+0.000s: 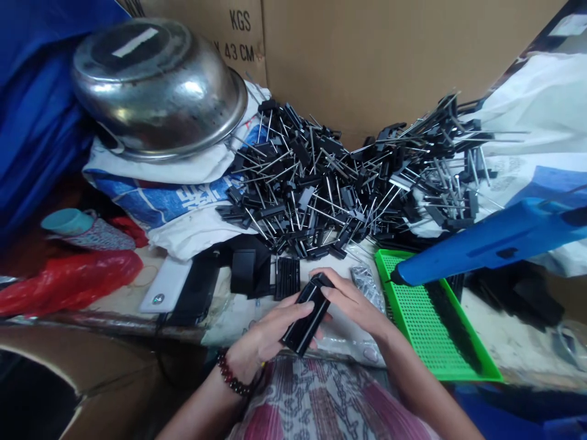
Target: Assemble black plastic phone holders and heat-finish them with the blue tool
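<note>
The left hand [268,333] and the right hand [348,299] meet at the bottom centre of the view, both closed on an oblong black part [305,321] that tilts from upper right to lower left. The left fingers [293,308] wrap across its side, while the right fingers [328,293] curl over its upper end. A beaded bracelet [233,374] circles the left wrist, and a patterned cloth [321,397] lies below the hands at 6 o'clock.

Taking the hands as the clock's centre, a large heap of black pieces fitted with metal pins [316,183] rises at 12 o'clock against a cardboard carton [367,55]. Just before the hands, at 11 to 12 o'clock, lie a black comb-like piece [287,278] and black box-shaped pieces [243,272]. A small clear bag of metal bits [367,287] sits at 1 o'clock, just beside the right hand. At 3 o'clock is a green perforated tray [426,318], and the tip of a blue glue gun [495,241] hangs over its far corner at 2 o'clock. An upturned steel basin [156,85] rests on white sacks [151,168] at 10 o'clock. A red plastic bag [68,281] lies at 9 o'clock, with a teal cup [66,221] just above it.
</note>
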`<action>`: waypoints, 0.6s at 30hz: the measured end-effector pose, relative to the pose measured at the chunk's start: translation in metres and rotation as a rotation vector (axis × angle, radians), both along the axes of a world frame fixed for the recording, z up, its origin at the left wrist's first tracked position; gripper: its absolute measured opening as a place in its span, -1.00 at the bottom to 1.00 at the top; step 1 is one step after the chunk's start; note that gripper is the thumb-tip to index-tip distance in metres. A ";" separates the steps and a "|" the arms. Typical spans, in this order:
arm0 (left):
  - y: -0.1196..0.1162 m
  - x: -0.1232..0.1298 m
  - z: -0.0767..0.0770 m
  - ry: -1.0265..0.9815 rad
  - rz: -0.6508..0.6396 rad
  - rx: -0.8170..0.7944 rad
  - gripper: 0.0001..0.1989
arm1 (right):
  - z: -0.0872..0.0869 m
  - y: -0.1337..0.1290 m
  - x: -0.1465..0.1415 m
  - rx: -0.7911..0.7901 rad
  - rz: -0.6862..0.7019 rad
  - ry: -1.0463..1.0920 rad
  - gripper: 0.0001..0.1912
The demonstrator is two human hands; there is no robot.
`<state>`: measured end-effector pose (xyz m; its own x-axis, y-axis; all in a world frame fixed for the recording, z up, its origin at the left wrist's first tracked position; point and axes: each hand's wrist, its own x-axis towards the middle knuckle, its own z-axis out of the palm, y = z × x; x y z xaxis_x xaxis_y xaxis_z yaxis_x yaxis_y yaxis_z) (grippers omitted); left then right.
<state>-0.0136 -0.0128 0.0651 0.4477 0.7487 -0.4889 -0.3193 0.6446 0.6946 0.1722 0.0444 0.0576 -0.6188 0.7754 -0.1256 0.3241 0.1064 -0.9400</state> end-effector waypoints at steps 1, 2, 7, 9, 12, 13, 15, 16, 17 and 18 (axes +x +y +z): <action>0.000 -0.001 -0.004 -0.016 -0.018 0.003 -0.56 | 0.000 0.000 0.001 0.015 0.016 0.005 -0.76; 0.001 -0.001 -0.008 -0.038 -0.042 0.008 -0.53 | -0.001 0.001 0.002 0.030 0.032 0.010 -0.76; 0.001 -0.005 -0.029 -0.133 -0.097 0.018 -0.47 | 0.001 0.001 0.002 0.067 0.085 -0.017 -0.76; 0.001 -0.005 -0.034 -0.106 -0.088 0.018 -0.44 | 0.002 0.002 -0.001 0.092 0.085 -0.074 -0.74; -0.001 -0.001 -0.038 -0.034 -0.045 0.021 -0.42 | -0.001 0.002 -0.001 0.276 0.040 -0.225 -0.68; -0.003 0.002 -0.038 -0.028 -0.026 0.023 -0.41 | -0.004 0.000 0.001 0.368 0.022 -0.284 -0.66; -0.007 0.007 -0.038 -0.024 -0.006 0.044 -0.41 | -0.017 -0.003 0.011 0.537 0.002 -0.381 -0.63; -0.008 0.008 -0.039 0.045 -0.023 0.081 -0.46 | -0.026 -0.002 0.017 0.616 0.005 -0.403 -0.64; -0.008 0.006 -0.040 0.116 -0.031 0.128 -0.50 | -0.038 0.001 0.023 0.689 0.009 -0.391 -0.65; -0.007 0.002 -0.040 0.198 -0.032 0.179 -0.55 | -0.050 0.009 0.028 0.750 0.007 -0.359 -0.67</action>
<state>-0.0117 -0.0198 0.0248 0.3811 0.8181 -0.4307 -0.1475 0.5137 0.8452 0.1997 0.0532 0.0071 -0.6446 0.7283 0.2325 0.5881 0.6667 -0.4578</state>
